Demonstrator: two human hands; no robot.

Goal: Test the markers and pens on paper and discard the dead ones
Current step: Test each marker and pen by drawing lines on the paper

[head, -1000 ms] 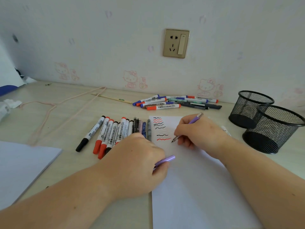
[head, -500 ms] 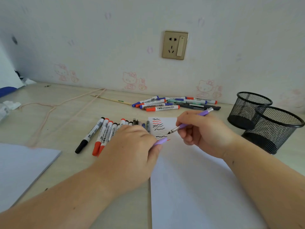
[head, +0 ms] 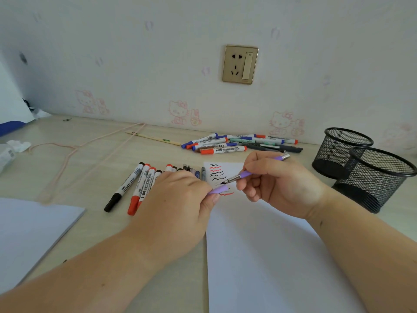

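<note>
Left hand (head: 178, 199): fingers pinch the purple cap (head: 218, 190) low over the paper (head: 259, 256).
Right hand (head: 277, 181): grips the purple pen (head: 244, 174) mid-barrel, nib aimed at the cap.
Handling: likely light, stiff, slick; hold the barrel, spare the nib.
Tabletop (head: 90, 168): markers (head: 140, 188) lined up beyond.

Pale wooden desk (head: 94, 159) — markers (head: 135, 188), paper sheet (head: 259, 256), two mesh cups (head: 370, 177).

matt paper (head: 259, 256), black wire-mesh cups (head: 374, 177)
</note>
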